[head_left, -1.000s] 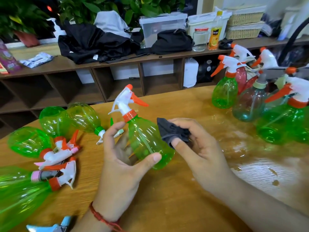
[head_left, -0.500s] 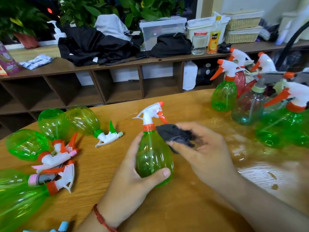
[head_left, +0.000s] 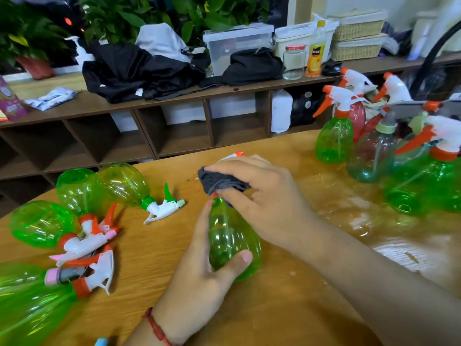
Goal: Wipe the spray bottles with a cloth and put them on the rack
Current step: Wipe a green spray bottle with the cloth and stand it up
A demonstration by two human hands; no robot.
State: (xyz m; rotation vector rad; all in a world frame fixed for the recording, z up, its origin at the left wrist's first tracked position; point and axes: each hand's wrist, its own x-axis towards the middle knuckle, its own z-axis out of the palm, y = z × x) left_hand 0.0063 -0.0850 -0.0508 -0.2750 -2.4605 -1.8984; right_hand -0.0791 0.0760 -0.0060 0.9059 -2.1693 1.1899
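Spray bottles (head_left: 122, 183) crowd a wooden table (head_left: 149, 258) before cluttered shelving (head_left: 249, 87).

Your right hand (head_left: 264, 196) and the crumpled dark grey cloth (head_left: 219, 182) it holds cover the trigger head of the translucent green plastic spray bottle (head_left: 232, 236); only an orange nozzle tip (head_left: 237, 154) shows behind them. Your left hand (head_left: 197, 290) grips the body, its fingers hidden behind the plastic. The large green bottle lying at lower left (head_left: 30, 308) runs off the frame. A small light blue object (head_left: 101, 342) is cut by the bottom edge, and you cannot tell what it is. The standing green bottle at far right (head_left: 429, 186) is cropped and blurred.
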